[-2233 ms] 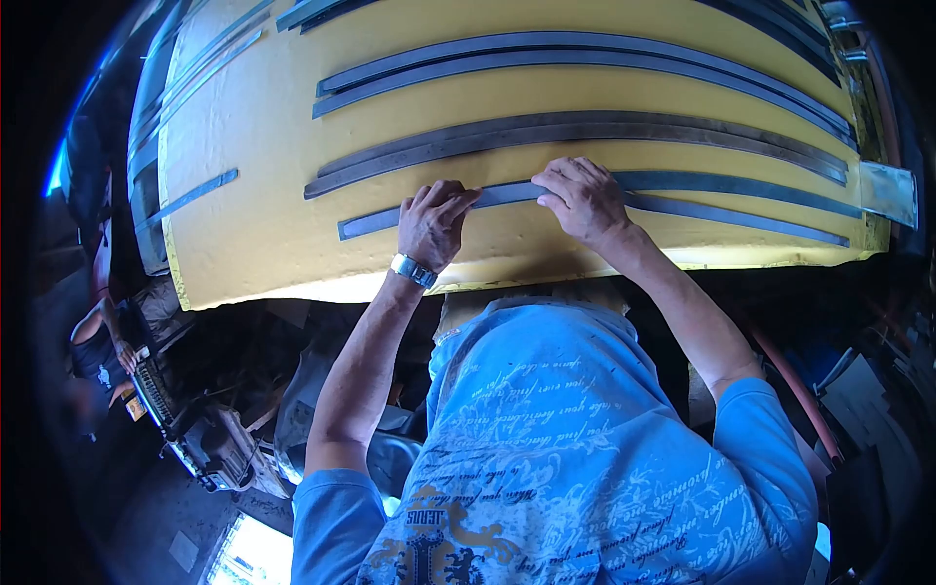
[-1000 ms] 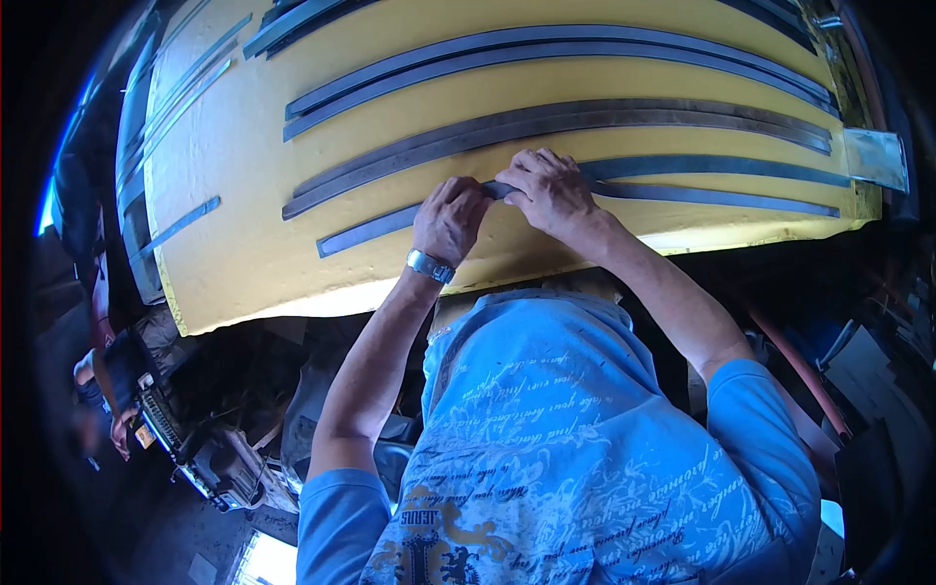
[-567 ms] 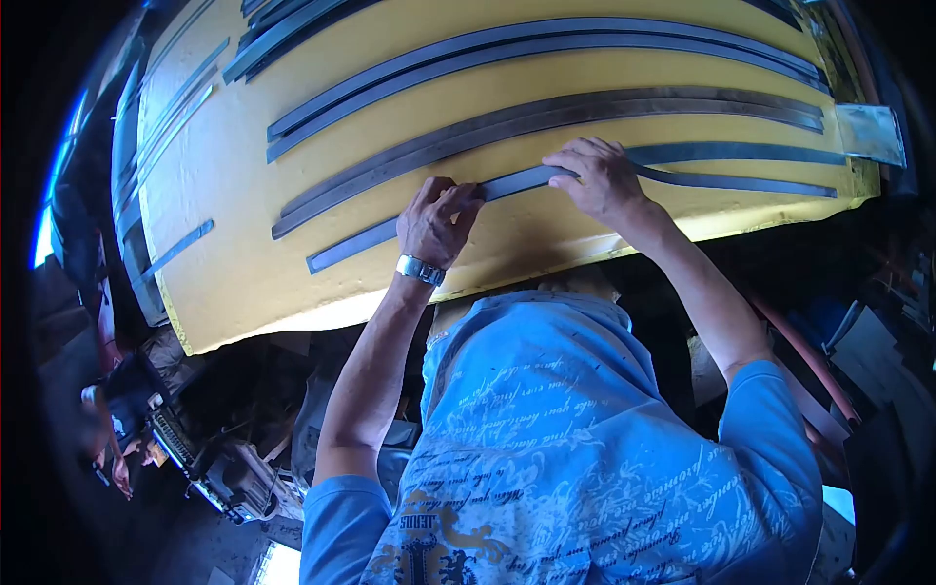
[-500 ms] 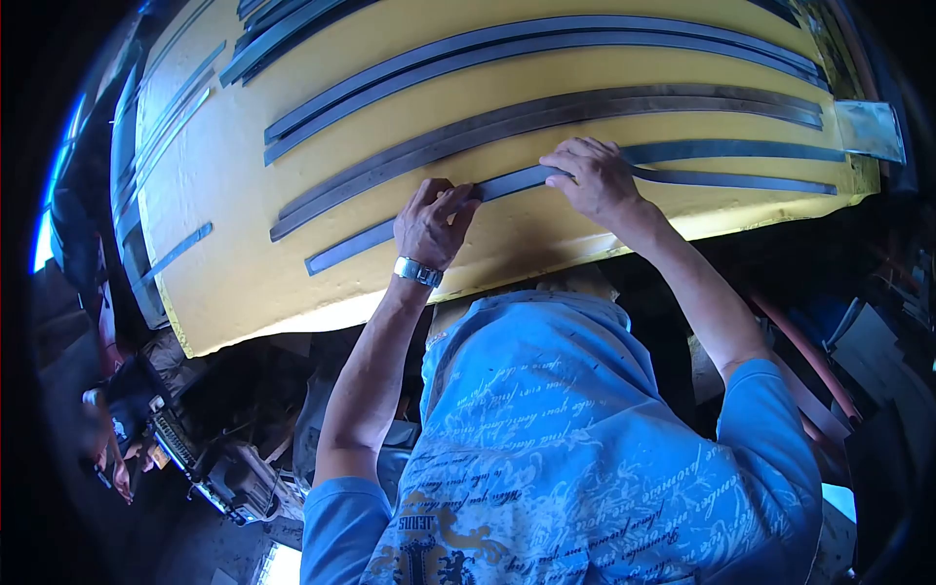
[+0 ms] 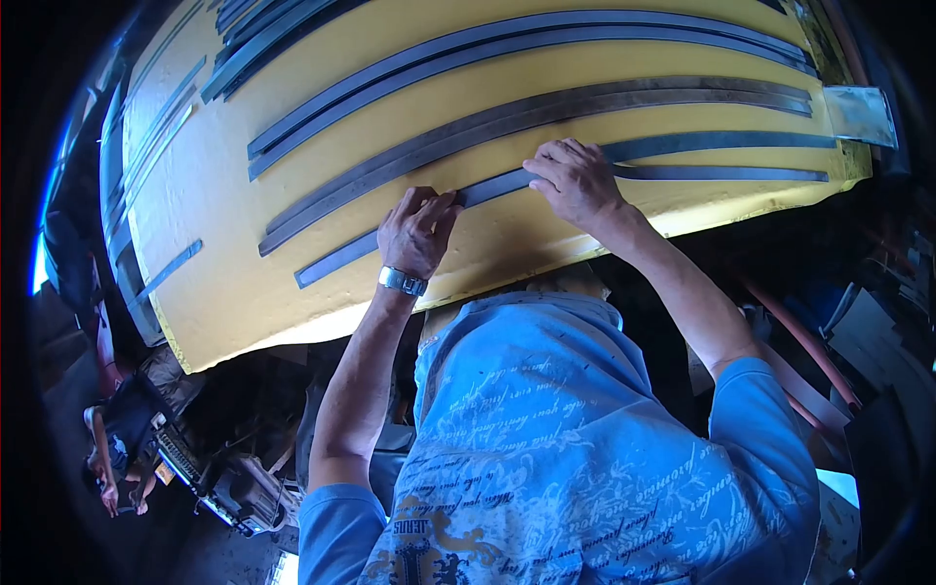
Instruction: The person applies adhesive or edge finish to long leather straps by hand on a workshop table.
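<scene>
A long dark grey strip point(image 5: 492, 187), flat and belt-like, lies along the near side of the yellow tabletop point(image 5: 224, 302). My left hand point(image 5: 417, 232), with a metal-banded watch on its wrist, pinches this strip left of its middle. Farther right, my right hand point(image 5: 575, 185) has thumb and fingers closed on the same strip. Beyond the right hand, two strip lengths run side by side, a darker upper strip point(image 5: 721, 144) and a thinner-looking lower length point(image 5: 721, 174). How they join under the hand is hidden.
A brown pair of strips point(image 5: 536, 109) and a grey pair point(image 5: 546, 37) lie farther back. Several dark strips point(image 5: 263, 49) are piled at upper left. A pale flat plate point(image 5: 860, 115) sits at the right edge. At lower left is another person point(image 5: 117, 458) beside machinery point(image 5: 244, 487).
The view has shifted slightly, so table and strips sit a little more to the left. Both hands keep their grip. The strip right of my right hand looks straighter; the other person has moved.
</scene>
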{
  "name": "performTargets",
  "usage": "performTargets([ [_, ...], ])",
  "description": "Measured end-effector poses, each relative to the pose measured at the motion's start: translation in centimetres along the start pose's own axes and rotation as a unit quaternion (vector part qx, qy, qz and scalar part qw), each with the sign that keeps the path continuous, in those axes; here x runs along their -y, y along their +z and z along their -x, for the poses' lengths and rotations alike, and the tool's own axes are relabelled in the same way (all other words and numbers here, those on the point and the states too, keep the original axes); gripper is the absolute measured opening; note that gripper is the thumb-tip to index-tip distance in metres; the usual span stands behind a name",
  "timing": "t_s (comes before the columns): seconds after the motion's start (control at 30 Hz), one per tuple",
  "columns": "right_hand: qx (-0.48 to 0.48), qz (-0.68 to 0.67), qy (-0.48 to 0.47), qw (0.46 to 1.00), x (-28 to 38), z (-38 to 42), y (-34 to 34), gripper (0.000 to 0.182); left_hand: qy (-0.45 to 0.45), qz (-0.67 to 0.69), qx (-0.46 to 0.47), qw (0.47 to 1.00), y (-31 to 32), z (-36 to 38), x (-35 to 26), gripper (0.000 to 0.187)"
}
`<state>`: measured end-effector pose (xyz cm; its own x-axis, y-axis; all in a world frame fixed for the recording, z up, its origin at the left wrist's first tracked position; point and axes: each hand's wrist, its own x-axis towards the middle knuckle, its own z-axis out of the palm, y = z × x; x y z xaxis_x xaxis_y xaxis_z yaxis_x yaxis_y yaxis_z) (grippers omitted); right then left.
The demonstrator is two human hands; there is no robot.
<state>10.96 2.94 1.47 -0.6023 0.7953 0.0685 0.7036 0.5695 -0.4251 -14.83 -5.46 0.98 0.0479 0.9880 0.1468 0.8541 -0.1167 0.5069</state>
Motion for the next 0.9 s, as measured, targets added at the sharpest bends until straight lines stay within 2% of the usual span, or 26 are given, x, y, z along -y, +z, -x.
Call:
performTargets([
  [0.07,0.006,0.003,0.007,1.0,0.1,0.0,-0.1,0.025,0.034,-0.015,-0.011,0.999,-0.1,-0.1,0.1,0.021],
  [0.37,0.002,0.014,-0.002,1.0,0.1,-0.1,0.1,0.026,0.027,-0.001,-0.014,1.0,0.2,0.0,0.2,0.022],
  [0.43,0.007,0.014,0.001,1.0,0.1,-0.1,0.2,0.015,0.03,-0.006,-0.018,0.999,0.3,0.1,0.2,0.022],
  [0.5,0.011,0.017,0.004,1.0,0.2,-0.2,0.3,0.014,0.033,-0.011,-0.022,0.999,0.3,0.2,0.3,0.022],
  [0.57,0.014,0.02,0.006,1.0,0.2,-0.2,0.4,0.014,0.027,-0.016,-0.016,0.999,0.4,0.2,0.3,0.021],
  [0.67,0.013,0.034,0.001,0.999,0.2,-0.3,0.5,0.023,0.018,-0.007,-0.017,1.0,0.7,0.5,0.4,0.024],
  [0.8,0.011,0.035,0.0,0.999,0.3,-0.4,0.8,0.017,0.002,-0.019,-0.006,1.0,0.7,0.8,-0.4,0.022],
  [0.9,0.01,0.031,0.001,0.999,0.2,-0.3,0.8,0.012,-0.02,-0.084,-0.023,0.996,1.7,1.0,-2.7,0.03],
])
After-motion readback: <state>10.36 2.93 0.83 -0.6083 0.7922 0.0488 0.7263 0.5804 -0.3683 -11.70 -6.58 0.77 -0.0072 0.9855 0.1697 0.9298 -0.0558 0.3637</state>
